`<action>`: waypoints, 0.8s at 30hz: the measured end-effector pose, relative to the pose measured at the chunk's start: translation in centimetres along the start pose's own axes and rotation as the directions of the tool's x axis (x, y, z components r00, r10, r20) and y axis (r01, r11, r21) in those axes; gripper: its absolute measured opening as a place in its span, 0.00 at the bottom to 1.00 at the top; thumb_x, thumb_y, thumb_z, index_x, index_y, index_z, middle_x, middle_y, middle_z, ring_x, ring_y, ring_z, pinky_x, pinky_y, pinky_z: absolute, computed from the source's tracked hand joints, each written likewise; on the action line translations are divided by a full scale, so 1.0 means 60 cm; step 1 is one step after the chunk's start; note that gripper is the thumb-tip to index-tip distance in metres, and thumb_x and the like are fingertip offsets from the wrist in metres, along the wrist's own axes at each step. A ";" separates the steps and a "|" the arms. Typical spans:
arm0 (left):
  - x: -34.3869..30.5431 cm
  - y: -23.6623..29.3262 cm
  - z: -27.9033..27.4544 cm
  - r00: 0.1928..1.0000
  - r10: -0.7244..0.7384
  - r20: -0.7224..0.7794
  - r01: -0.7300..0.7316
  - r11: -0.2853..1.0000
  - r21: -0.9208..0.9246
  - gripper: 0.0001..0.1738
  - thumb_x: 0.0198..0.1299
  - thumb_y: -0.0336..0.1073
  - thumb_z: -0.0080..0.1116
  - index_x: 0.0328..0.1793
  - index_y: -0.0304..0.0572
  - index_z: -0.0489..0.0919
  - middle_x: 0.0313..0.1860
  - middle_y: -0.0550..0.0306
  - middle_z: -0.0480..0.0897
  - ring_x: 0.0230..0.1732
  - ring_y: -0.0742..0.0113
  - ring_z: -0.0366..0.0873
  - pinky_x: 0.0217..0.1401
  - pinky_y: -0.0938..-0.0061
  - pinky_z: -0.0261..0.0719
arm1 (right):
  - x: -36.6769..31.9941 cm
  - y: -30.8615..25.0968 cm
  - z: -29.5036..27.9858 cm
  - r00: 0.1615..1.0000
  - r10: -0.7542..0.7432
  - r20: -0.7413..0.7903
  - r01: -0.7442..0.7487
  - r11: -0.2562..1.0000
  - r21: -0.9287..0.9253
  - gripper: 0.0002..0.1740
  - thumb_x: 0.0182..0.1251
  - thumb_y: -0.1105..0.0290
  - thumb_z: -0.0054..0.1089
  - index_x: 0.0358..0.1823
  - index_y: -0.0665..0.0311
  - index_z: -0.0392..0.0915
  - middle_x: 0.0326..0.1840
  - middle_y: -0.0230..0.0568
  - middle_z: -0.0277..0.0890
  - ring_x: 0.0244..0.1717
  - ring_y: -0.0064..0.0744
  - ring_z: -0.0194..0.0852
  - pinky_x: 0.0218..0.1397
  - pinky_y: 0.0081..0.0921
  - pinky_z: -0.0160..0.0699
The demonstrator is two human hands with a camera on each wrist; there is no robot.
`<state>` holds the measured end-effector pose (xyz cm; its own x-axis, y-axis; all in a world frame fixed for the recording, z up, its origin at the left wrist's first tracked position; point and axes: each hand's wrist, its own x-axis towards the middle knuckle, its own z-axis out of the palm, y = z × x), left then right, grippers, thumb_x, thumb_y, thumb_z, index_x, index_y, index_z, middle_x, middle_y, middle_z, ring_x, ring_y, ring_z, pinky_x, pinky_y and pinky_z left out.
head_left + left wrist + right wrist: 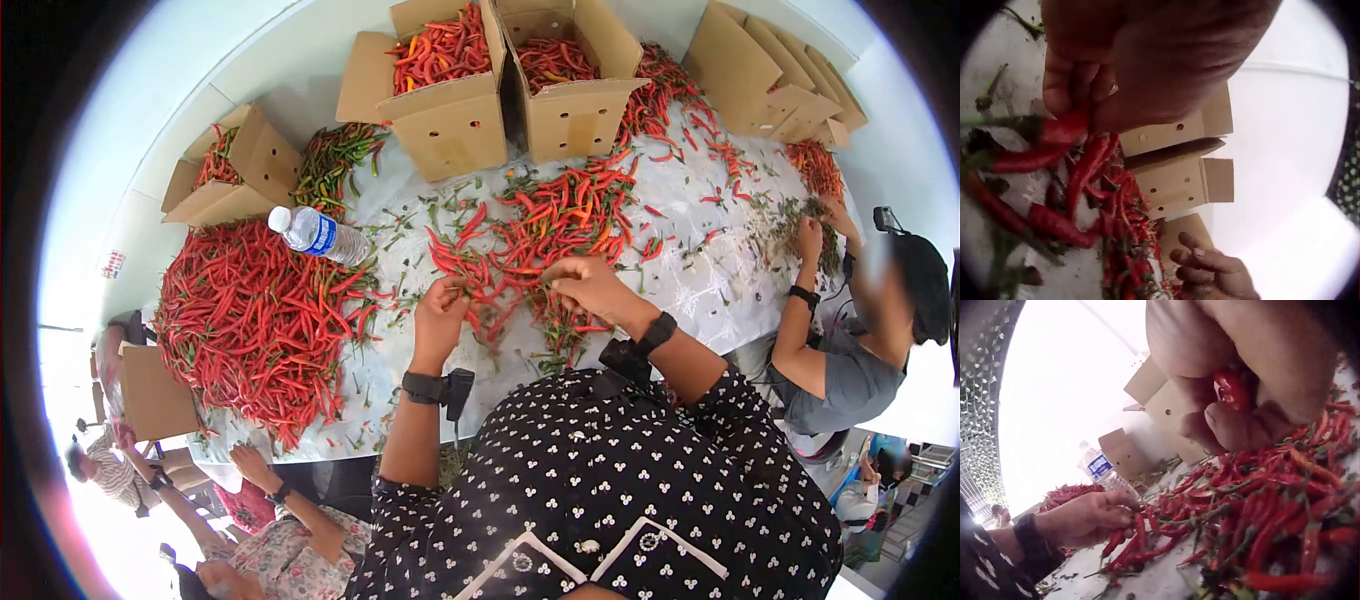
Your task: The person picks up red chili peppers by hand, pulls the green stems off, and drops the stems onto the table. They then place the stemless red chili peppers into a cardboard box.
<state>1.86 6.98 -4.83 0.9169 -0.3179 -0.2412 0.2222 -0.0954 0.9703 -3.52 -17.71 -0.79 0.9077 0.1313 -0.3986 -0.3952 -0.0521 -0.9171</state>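
My left hand (438,322) pinches a red chili pepper (1065,129) between thumb and fingers, its green stem pointing away from the grip in the left wrist view. A second red chili pepper (1233,389) shows inside the curled fingers of my right hand (600,294). Both hands hover over the near side of a loose pile of red chilies (570,215), with the right one closer to it. Cut or loose green stems (400,285) are scattered on the pale table cover around the hands.
A large heap of red chilies (260,320) lies to the left, with a water bottle (318,236) on it. Cardboard boxes (450,130) of chilies stand at the back. Another person (850,360) works at the right; someone's hand (255,466) reaches in from the lower left.
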 end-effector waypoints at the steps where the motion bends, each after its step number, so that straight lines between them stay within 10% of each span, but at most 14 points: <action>1: 0.000 0.009 0.006 1.000 0.002 -0.001 -0.002 1.000 -0.003 0.13 0.56 0.24 0.49 0.49 0.36 0.72 0.39 0.56 0.79 0.36 0.70 0.80 0.35 0.81 0.76 | 0.003 0.000 0.010 1.000 -0.001 0.000 0.001 1.000 -0.003 0.13 0.61 0.75 0.48 0.46 0.71 0.73 0.21 0.30 0.69 0.17 0.15 0.62 0.17 0.16 0.62; 11: 0.030 0.042 0.062 0.967 -0.004 0.254 0.067 0.968 -0.240 0.10 0.60 0.25 0.47 0.49 0.35 0.70 0.39 0.54 0.80 0.38 0.68 0.80 0.37 0.81 0.76 | 0.040 0.015 0.037 0.959 -0.280 -0.043 0.253 0.914 -0.316 0.17 0.53 0.66 0.61 0.42 0.68 0.78 0.26 0.40 0.77 0.27 0.23 0.72 0.34 0.22 0.72; 24: 0.044 0.048 0.085 0.968 -0.011 0.250 0.101 0.930 -0.354 0.07 0.64 0.30 0.42 0.45 0.37 0.70 0.48 0.50 0.78 0.48 0.69 0.73 0.54 0.74 0.68 | 0.057 0.024 0.045 0.988 -0.153 0.006 0.151 0.968 -0.199 0.17 0.51 0.64 0.64 0.37 0.71 0.78 0.29 0.40 0.79 0.31 0.23 0.74 0.35 0.23 0.72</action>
<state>3.25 1.08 -2.76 0.8027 -0.5423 -0.2480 0.4167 0.2126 0.8838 -1.35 -14.66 -3.44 0.9567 0.1436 -0.2533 -0.2171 -0.2280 -0.9491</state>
